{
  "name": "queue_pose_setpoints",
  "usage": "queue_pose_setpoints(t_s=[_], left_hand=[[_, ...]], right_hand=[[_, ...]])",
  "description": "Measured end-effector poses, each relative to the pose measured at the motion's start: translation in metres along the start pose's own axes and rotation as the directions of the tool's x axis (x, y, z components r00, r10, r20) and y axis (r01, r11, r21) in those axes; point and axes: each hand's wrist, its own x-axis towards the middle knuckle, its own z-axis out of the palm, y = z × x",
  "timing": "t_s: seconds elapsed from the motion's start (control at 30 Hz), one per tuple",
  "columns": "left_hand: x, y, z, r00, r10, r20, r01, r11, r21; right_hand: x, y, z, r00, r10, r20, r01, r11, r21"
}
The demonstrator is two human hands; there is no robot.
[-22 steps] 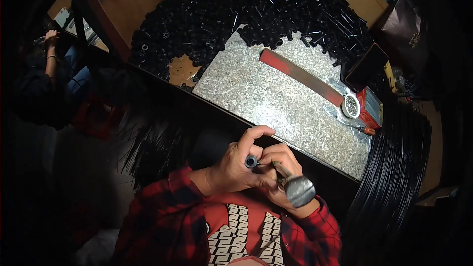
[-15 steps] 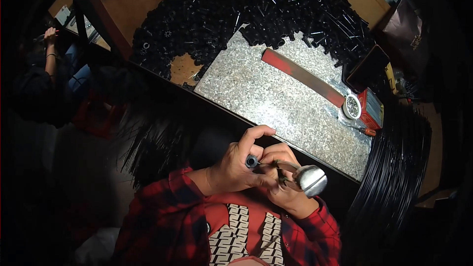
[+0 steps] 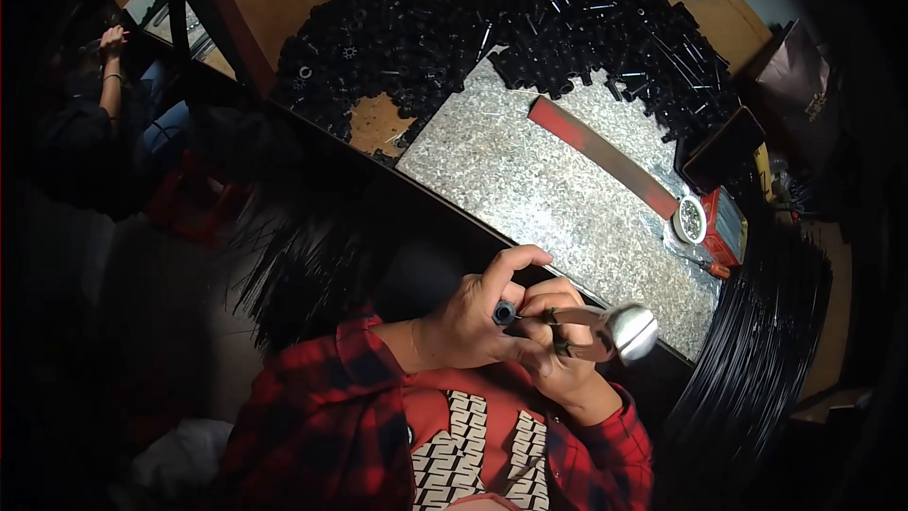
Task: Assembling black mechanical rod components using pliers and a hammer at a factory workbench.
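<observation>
My left hand (image 3: 463,329) is closed around a small black tubular part (image 3: 504,313), whose open round end faces up. Its index finger sticks out toward the board's near edge. Close against it, my right hand (image 3: 572,380) grips a metal tool (image 3: 635,334) with a rounded, shiny silver head split by a slot and a curved body with dark handles. Both hands meet in front of my chest, fingertips almost touching at the black part. What lies between the fingertips there is too small to make out.
A speckled grey board (image 3: 530,189) lies beyond my hands, with a red-brown bar (image 3: 601,156) on it. Behind spreads a heap of black parts (image 3: 397,38). At right are a white bowl (image 3: 689,220), red box (image 3: 724,232), screwdriver (image 3: 716,270) and black strands (image 3: 757,341). Another person's arm (image 3: 111,85) shows far left.
The whole view has shifted, so the board and hands appear farther right. Both hands keep their grips, and the metal tool's head looks slightly turned.
</observation>
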Motion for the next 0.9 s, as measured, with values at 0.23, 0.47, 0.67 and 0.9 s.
queue_pose_setpoints(t_s=[0.23,0.47,0.67,0.9], left_hand=[[0.001,-0.003,0.002,1.000,-0.005,0.003,0.005,0.999,-0.048],[-0.002,-0.002,0.002,0.999,-0.011,-0.035,0.010,0.999,-0.041],[-0.007,-0.007,0.005,0.998,0.037,-0.056,-0.039,0.999,-0.036],[-0.002,-0.014,0.007,0.993,0.064,-0.104,-0.069,0.996,-0.049]], right_hand=[[0.004,-0.004,-0.001,0.995,-0.086,0.059,0.098,0.963,-0.252],[0.004,-0.006,0.004,0.992,-0.115,0.057,0.127,0.930,-0.345],[-0.003,0.003,0.010,0.994,-0.112,-0.010,0.101,0.931,-0.350],[0.019,-0.003,-0.005,0.986,-0.011,0.164,0.051,0.968,-0.246]])
